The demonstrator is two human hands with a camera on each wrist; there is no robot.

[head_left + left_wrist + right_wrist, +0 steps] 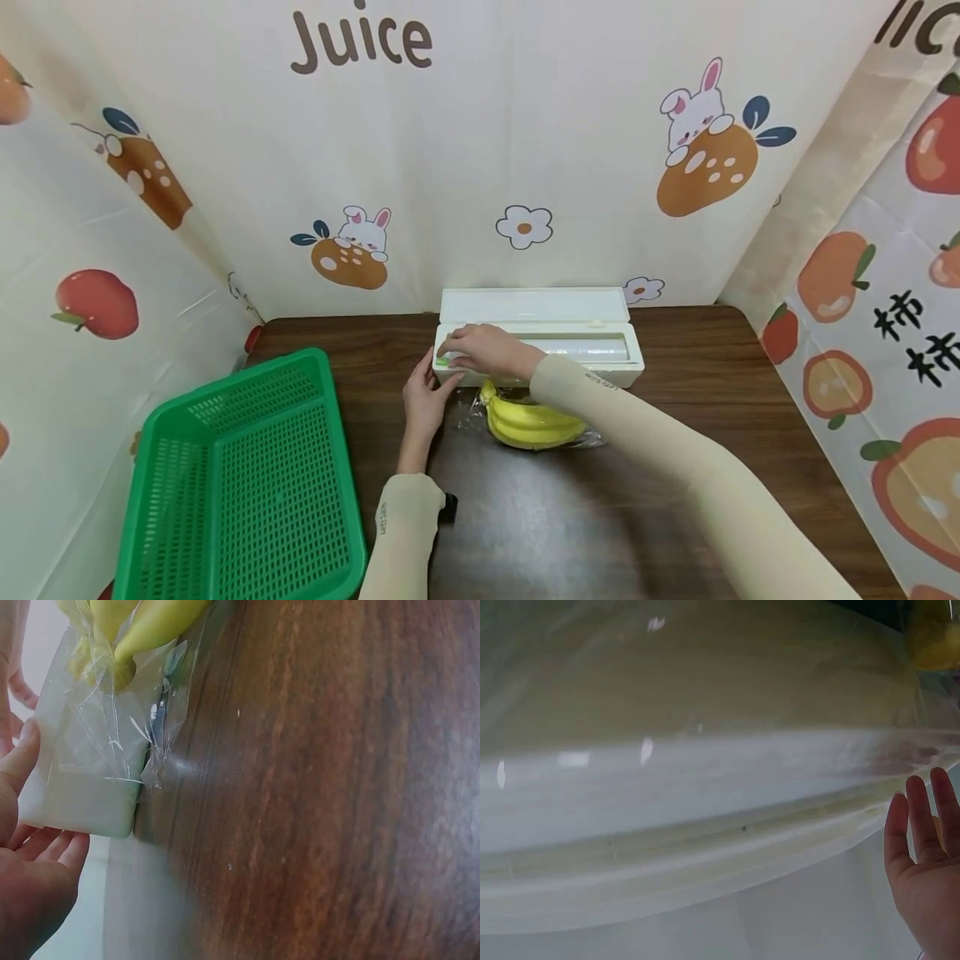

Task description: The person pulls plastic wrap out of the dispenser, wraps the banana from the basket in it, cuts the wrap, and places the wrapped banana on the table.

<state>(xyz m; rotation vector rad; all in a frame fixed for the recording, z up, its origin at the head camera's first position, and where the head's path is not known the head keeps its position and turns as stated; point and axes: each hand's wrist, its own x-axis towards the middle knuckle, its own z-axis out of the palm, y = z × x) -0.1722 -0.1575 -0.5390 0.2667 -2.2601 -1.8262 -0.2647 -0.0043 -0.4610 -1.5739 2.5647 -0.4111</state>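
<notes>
A white cling film dispenser box (536, 379) stands on the table, lid raised, a roll of film (577, 348) lying inside. My left hand (424, 402) grips the box's left end, thumb on the front face and fingers round the end in the left wrist view. Above that end, my right hand (487, 348) has its thumb and forefinger at a small green slide cutter (442, 362), appearing to pinch it; other fingers look straighter in the right wrist view. Yellow bananas (525, 423) lie in clear film just before the box.
A green plastic basket (341, 467) stands on the left side of the brown wooden table (750, 375). Behind the box hangs a printed cloth (465, 150), with more cloth at both sides. My right forearm crosses over the box's right half and the bananas.
</notes>
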